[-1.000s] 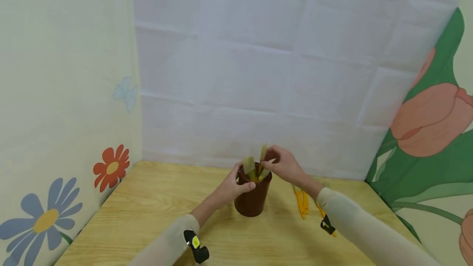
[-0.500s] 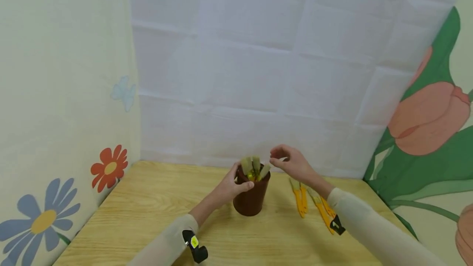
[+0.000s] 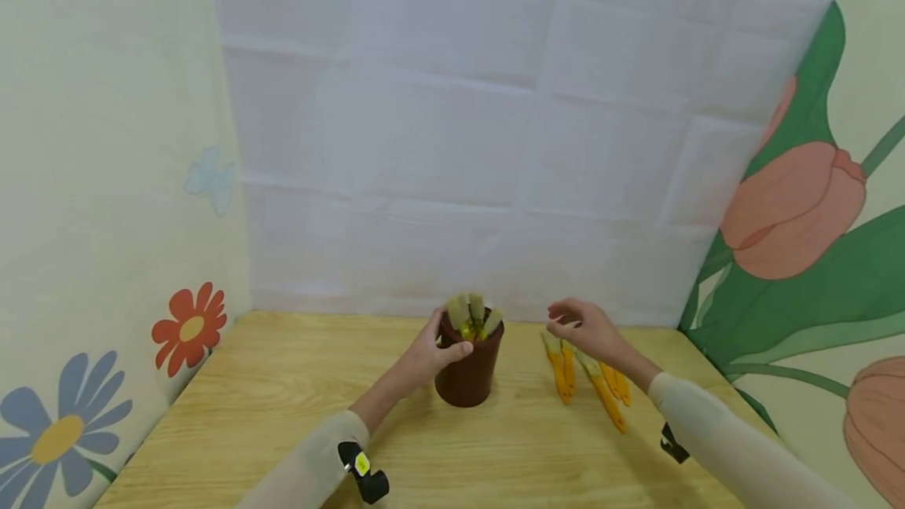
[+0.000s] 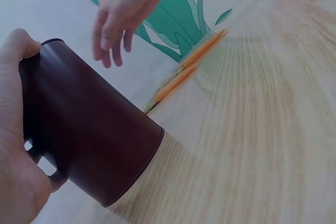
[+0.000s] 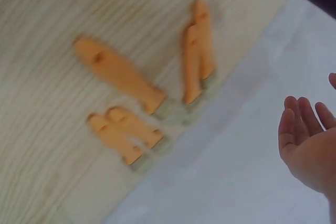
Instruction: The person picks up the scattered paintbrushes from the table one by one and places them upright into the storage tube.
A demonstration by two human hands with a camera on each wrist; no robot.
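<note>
The dark brown cup [image 3: 468, 371] stands on the wooden table [image 3: 283, 415], with brushes [image 3: 470, 314] inside. The left hand [image 3: 430, 352] grips its rim. The right hand [image 3: 587, 330] hovers, fingers loosely apart, over orange-handled brushes [image 3: 587, 375] lying beside the cup.

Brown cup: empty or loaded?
Loaded. The head view shows several orange-handled tools standing in the cup, pale ends poking above its rim. The left hand grips the cup, which stands upright on the table.
</note>
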